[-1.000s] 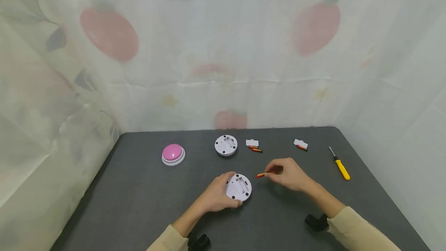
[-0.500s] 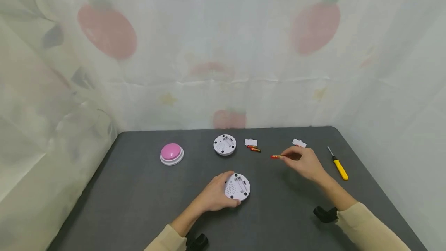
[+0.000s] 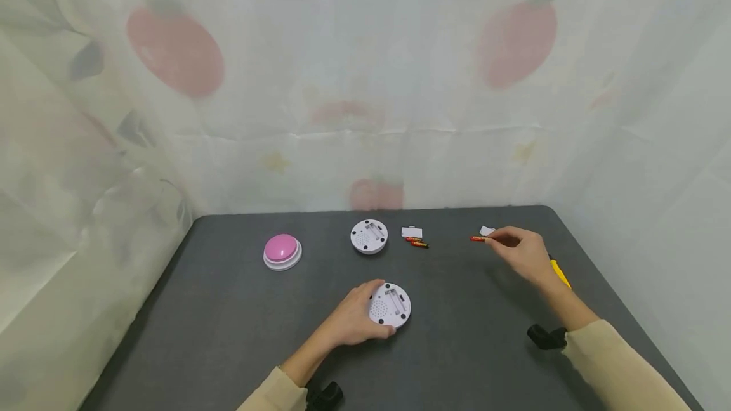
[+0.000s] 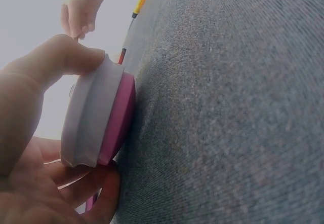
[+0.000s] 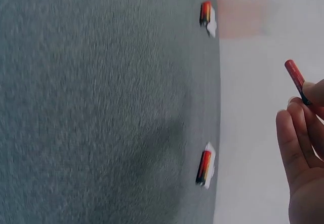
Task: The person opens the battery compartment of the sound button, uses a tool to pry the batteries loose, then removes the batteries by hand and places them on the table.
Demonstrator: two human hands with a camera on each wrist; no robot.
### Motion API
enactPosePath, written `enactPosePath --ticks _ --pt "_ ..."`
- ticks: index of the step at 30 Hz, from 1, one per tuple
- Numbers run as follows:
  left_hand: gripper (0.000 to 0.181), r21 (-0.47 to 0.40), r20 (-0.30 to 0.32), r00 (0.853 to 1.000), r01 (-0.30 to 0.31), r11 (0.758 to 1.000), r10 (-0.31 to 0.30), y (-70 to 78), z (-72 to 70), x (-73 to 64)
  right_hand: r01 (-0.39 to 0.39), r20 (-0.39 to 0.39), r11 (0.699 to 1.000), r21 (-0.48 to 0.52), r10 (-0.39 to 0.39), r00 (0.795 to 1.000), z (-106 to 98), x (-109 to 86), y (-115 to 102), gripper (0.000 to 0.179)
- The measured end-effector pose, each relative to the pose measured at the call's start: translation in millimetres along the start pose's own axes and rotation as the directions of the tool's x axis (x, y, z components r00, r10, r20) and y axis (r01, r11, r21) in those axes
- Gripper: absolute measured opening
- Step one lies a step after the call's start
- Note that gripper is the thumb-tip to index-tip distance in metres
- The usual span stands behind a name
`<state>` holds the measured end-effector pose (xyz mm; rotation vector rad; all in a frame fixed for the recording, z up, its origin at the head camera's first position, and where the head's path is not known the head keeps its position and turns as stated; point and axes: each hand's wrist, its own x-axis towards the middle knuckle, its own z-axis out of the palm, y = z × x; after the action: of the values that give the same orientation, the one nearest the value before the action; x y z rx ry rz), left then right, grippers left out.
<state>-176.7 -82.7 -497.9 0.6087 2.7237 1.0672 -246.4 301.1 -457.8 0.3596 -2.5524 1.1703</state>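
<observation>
Though smooth, the round plastic button [image 3: 391,307] tight in the left hand [image 3: 356,321], the cylindrical battery [image 5: 295,77] tight in the right hand [image 3: 524,252].

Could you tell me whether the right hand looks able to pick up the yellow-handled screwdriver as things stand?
Probably not yet: the right hand pinches a battery, though the yellow-handled screwdriver lies close by.

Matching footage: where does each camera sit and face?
Head: worn there, facing forward and down at the grey table; left hand, right hand, sleeves show.
Left wrist: worn there, facing the round pink-white plastic button; both hands show.
Right wrist: worn there, facing a held red-black cylindrical battery; right hand shows.
Shared: head and right wrist show that battery.
</observation>
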Motion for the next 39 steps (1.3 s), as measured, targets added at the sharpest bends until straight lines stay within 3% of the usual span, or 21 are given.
enactPosePath --ticks 6,15,22,29,39 --pt "0.093 -0.015 0.006 1.000 0.010 1.000 -0.010 1.2 0.4 1.0 -0.091 -0.032 0.993 -0.073 0.088 0.996 -8.0 3.3 11.5 0.017" --pt "0.093 -0.030 0.011 1.000 0.012 0.999 -0.012 2.7 -2.5 1.7 -0.128 -0.060 0.982 -0.142 0.120 0.991 -11.8 9.0 31.5 0.018" --pt "0.093 -0.034 0.019 1.000 0.017 0.999 -0.016 1.5 -2.5 0.6 -0.205 -0.008 0.961 -0.184 0.208 0.978 -7.1 10.4 48.5 0.018" --pt "0.093 -0.020 0.010 1.000 0.014 1.000 -0.014 -0.7 -1.5 -0.4 -0.197 0.053 0.950 -0.240 0.216 0.975 2.3 12.9 61.6 0.019" --pt "0.093 -0.021 0.015 1.000 0.017 1.000 -0.016 -0.1 -1.0 -0.5 -0.206 0.118 0.927 -0.313 0.253 0.960 2.0 17.2 62.3 0.018"
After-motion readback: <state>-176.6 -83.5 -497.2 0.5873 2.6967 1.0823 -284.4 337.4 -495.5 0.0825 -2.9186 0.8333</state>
